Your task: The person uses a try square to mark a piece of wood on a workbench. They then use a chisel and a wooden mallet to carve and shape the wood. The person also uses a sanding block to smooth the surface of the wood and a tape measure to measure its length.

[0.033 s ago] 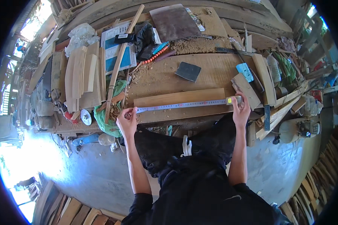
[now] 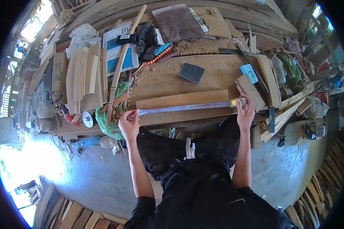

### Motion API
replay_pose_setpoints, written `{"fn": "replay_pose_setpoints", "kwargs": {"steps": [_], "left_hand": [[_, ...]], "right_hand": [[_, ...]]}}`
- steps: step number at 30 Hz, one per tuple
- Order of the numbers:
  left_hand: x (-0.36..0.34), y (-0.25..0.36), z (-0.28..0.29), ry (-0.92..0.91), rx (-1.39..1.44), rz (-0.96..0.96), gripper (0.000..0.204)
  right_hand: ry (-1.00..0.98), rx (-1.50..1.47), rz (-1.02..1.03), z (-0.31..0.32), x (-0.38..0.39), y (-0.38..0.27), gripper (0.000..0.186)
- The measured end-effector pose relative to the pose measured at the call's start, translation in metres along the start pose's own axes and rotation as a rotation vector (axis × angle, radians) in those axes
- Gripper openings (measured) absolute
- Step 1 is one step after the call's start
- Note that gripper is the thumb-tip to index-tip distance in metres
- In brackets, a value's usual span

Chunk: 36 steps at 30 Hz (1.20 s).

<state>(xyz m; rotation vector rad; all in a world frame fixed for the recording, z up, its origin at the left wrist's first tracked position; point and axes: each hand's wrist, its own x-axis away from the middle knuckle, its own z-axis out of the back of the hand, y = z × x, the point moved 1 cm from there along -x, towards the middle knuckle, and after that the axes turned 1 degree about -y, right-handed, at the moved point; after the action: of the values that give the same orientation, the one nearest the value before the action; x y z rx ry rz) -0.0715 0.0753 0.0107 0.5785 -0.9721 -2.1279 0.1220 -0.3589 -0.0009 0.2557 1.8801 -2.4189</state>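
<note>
A tape measure (image 2: pixel 185 107) is stretched level between my hands, its pale blade running along the near edge of a flat wooden board (image 2: pixel 182 99). At the left end, my left hand (image 2: pixel 129 123) pinches the tip of the blade between thumb and fingers. My right hand (image 2: pixel 245 111) is closed round the tape case (image 2: pixel 238 102), which shows a yellow patch between the fingers. The board lies on a larger wooden work surface (image 2: pixel 156 86). Beyond it rests a dark square sheet (image 2: pixel 191 73), apart from both hands.
Thin wooden slats (image 2: pixel 79 78) stand at the left beside a green plastic bag (image 2: pixel 110 129). A long wooden strip (image 2: pixel 125 53) leans across the left side. At the right are a wood block (image 2: pixel 250 92), a light-blue block (image 2: pixel 249 73) and a plastic jug (image 2: pixel 294 133).
</note>
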Motion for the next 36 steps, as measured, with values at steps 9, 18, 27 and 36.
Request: {"fn": "replay_pose_setpoints", "kwargs": {"steps": [9, 18, 27, 36], "left_hand": [[-0.007, 0.01, 0.005, -0.09, 0.153, 0.13, 0.036], [-0.04, -0.018, -0.024, 0.017, 0.05, -0.019, 0.038], [-0.05, 0.004, -0.028, -0.035, 0.035, 0.126, 0.038], [-0.058, -0.051, -0.002, 0.101, -0.042, -0.114, 0.041]], "right_hand": [[0.009, -0.082, -0.018, -0.003, -0.004, -0.006, 0.033], [-0.024, -0.066, 0.025, -0.04, -0.045, -0.002, 0.038], [-0.038, -0.163, 0.02, -0.053, -0.05, -0.012, 0.04], [0.016, -0.19, 0.046, -0.041, -0.055, -0.005, 0.04]]}}
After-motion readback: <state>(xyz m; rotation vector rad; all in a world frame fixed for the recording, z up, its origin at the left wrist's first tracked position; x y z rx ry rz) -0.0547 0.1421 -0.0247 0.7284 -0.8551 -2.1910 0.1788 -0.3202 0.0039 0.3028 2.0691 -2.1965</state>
